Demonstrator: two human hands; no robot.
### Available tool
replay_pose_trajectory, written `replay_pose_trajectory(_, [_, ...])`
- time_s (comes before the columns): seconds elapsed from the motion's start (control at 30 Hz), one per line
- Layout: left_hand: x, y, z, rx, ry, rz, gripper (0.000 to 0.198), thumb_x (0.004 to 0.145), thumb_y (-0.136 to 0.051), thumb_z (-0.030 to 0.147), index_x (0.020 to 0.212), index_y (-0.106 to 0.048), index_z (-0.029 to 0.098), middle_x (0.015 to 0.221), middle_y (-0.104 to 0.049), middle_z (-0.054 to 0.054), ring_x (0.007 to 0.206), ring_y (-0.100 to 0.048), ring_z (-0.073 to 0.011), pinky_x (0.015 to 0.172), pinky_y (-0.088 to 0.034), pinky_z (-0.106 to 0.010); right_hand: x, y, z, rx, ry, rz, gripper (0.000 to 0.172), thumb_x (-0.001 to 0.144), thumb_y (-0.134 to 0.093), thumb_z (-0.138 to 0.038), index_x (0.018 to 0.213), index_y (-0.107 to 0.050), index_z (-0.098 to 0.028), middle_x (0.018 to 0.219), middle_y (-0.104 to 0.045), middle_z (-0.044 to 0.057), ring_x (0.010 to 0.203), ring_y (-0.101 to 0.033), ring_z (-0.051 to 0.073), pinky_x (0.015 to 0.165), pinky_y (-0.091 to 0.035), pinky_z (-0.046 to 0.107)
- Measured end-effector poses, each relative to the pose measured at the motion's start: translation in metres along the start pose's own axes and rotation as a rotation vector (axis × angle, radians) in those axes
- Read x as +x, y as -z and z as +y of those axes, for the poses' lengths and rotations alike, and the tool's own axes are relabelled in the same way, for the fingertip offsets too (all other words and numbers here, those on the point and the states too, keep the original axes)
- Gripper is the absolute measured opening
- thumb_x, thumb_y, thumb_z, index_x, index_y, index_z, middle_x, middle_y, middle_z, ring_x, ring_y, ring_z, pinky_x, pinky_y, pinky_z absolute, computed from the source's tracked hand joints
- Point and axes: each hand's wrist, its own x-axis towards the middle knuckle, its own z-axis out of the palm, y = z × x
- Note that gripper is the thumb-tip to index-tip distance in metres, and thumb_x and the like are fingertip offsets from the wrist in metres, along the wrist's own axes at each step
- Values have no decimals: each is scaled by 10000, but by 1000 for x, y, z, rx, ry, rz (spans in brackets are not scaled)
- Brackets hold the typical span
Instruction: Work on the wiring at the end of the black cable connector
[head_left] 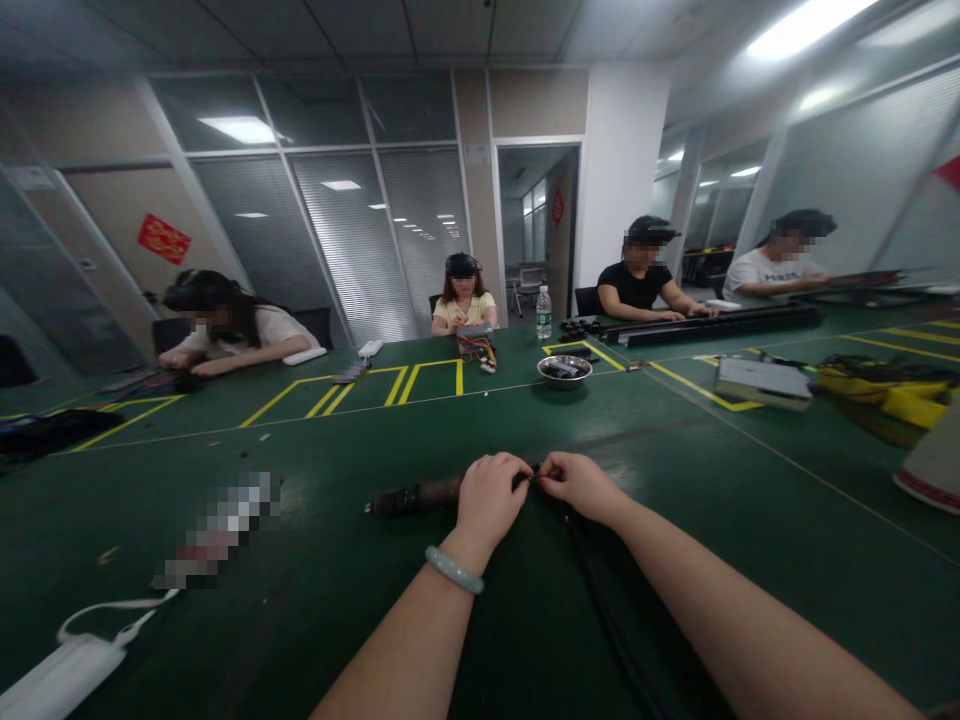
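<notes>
A dark cylindrical tool (420,497) lies sideways on the green table, its narrow metal tip toward the left. My left hand (491,490), with a pale bangle at the wrist, is closed over the tool's right end. Close beside it, my right hand (577,484) pinches a small dark piece at that end, too small to make out. A black cable (600,590) runs from below my right hand toward the near edge of the view. The fingertips of both hands almost meet.
Beyond my hands on the green table (337,440) stand a metal bowl (564,371) with dark parts and a water bottle (544,312). A white power bank (64,675) with a cord is at near left, a white box (763,382) at right. Several people sit around.
</notes>
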Motion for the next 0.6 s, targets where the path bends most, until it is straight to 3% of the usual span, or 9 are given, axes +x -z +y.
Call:
replay_pose_trajectory(0.23, [0, 1, 1, -3, 9, 2, 171, 880, -578, 253, 1047, -613, 264, 1080, -643, -6, 1017, -583, -209, 929, -428, -364, 0, 1, 0, -2, -7, -9, 62, 779, -629, -232, 812, -665, -192, 738, -695, -1, 657, -617, 141, 589, -419, 214])
replay_pose_trajectory(0.37, [-1, 2, 1, -8, 2, 1, 114, 885, -570, 255, 988, -618, 261, 1041, -648, 3, 1005, -587, -205, 968, -411, -381, -1, 1, 0, 2, -9, -12, 73, 785, -629, -237, 822, -669, -189, 755, -698, 6, 668, -621, 144, 596, -421, 217])
replay_pose_trajectory(0.6, [-1, 5, 3, -1, -23, -5, 128, 888, -569, 224, 982, -638, 277, 1076, -645, 20, 1048, -567, -188, 1075, -299, -407, -1, 1, 0, 9, -12, -9, 73, 785, -627, -234, 827, -668, -191, 753, -696, 6, 668, -622, 146, 590, -418, 219])
